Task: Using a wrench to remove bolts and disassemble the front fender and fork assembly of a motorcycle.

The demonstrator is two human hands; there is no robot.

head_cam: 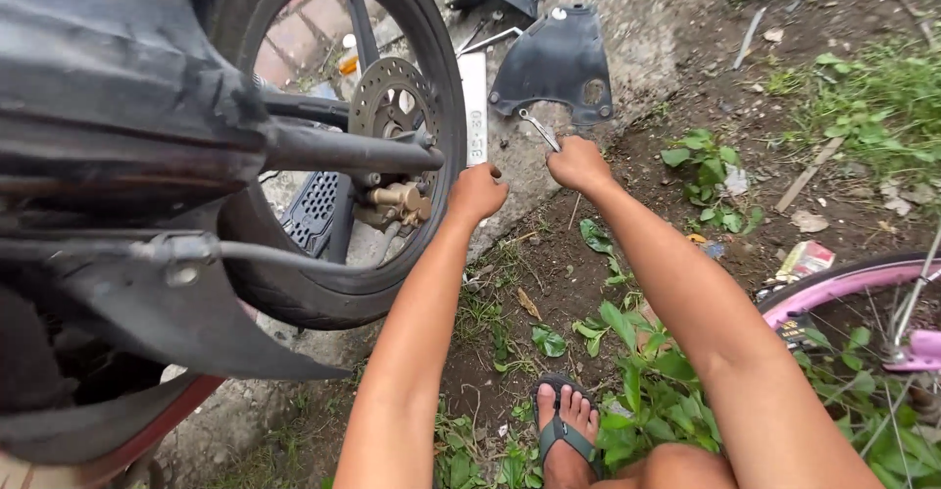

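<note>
— Hands, what are they doing?
— Right hand [578,164], at upper centre, is curling around a wrench [540,129] (its grip end is hidden in the fist). Left hand [476,192] is balling up beside the motorcycle wheel [431,68]; whether it is gripping anything, I cannot tell.
— And the black panel [556,63]?
— Lying just above the wrench.

A flattened, crumpled red-and-white packet [804,259] lies on the dirt at three o'clock beside the pink wheel, while a narrow white rectangular plate [473,109] with dark markings lies at twelve o'clock, beside the motorcycle tyre.
</note>
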